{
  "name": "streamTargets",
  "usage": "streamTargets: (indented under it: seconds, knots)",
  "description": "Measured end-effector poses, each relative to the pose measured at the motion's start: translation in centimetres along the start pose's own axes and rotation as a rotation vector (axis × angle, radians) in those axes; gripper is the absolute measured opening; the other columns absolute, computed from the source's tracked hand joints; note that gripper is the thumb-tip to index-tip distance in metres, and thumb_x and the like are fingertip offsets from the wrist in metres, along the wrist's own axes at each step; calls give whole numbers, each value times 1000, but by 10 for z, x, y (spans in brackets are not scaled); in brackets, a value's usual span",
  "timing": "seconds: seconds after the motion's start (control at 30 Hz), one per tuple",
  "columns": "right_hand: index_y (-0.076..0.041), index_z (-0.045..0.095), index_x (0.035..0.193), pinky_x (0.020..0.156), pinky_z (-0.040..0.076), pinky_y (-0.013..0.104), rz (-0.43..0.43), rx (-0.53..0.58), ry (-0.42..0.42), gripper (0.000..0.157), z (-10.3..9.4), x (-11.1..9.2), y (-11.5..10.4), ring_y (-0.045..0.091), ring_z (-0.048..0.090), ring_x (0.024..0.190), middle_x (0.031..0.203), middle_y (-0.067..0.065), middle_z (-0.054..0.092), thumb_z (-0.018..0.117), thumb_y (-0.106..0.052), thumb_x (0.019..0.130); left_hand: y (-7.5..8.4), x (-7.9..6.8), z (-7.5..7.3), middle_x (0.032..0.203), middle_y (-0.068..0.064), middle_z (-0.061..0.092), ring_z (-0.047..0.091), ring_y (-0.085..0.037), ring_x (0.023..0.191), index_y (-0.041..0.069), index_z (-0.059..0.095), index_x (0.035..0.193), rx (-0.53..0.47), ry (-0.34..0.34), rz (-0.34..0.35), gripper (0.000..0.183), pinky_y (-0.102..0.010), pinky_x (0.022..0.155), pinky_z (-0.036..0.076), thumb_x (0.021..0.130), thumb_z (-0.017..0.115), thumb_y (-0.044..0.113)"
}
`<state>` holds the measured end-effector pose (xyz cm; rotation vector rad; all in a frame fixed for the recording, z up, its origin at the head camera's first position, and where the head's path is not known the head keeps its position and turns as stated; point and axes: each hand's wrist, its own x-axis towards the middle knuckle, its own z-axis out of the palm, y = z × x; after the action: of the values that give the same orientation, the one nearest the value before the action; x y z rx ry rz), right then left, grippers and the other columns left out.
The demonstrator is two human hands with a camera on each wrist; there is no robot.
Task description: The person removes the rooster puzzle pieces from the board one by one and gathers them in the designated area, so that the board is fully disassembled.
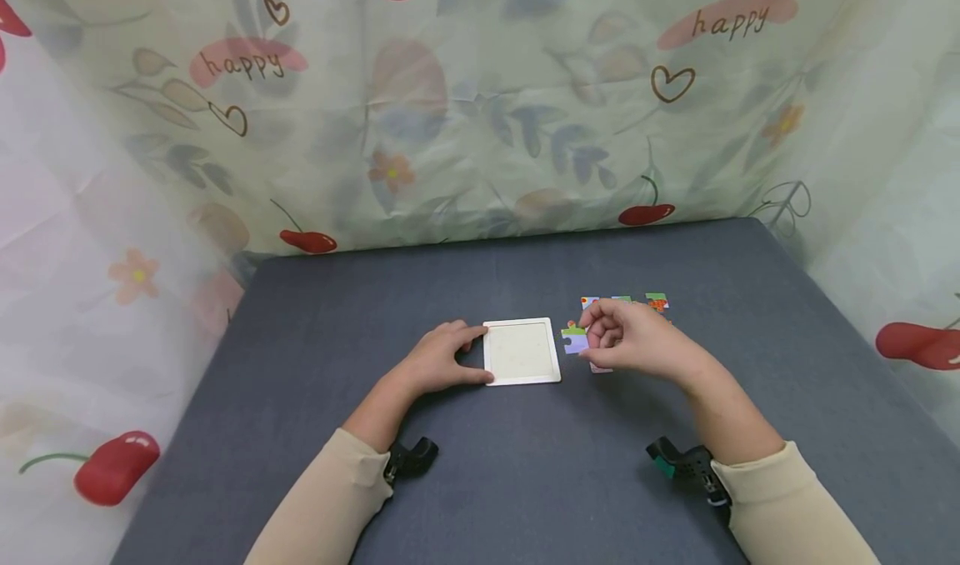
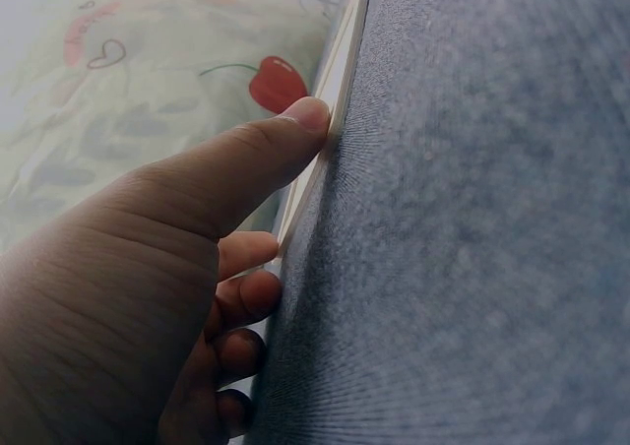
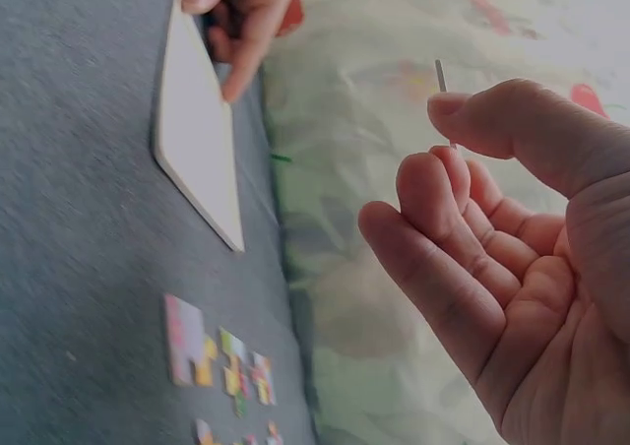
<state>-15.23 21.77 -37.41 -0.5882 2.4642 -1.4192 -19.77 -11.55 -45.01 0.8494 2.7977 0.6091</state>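
Observation:
A square, cream puzzle tray (image 1: 522, 352) with a raised rim lies flat on the table. My left hand (image 1: 444, 357) holds it at its left side, with the thumb at the near corner and the index finger at the far one. To the right of the tray, my right hand (image 1: 637, 336) pinches a jigsaw piece (image 1: 575, 342), purple with a green edge, between thumb and fingers. The right wrist view shows that piece (image 3: 441, 76) edge-on, as a thin strip. Several loose jigsaw pieces (image 3: 187, 339) lie below the right hand, which partly hides them in the head view.
The dark grey table (image 1: 517, 473) reaches back to a printed cloth curtain (image 1: 480, 132), with more cloth at both sides. One loose piece (image 1: 657, 301) shows beyond the right hand. Black wrist straps (image 1: 408, 458) sit at both cuffs.

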Motion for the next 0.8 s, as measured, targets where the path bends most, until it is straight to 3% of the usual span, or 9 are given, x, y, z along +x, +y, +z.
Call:
streamTargets:
  seconds: [0.57,0.8]
  knots:
    - [5,57,118,67,52,27,130,-16,41,42,-59,-28,1,16,57,74,94,13,60,82,-9,87,-2,1,1,90,1,45,39,-15,77,17,54,151,-5,2,3,80,-33,71,30,85,80,55]
    - [8,50,124,74,57,30,201,20,74,45,-79,-38,13,22,67,80,98,15,60,78,-8,92,-1,0,1,90,2,46,40,-15,78,17,55,150,7,-2,-4,78,-33,71,32,86,79,55]
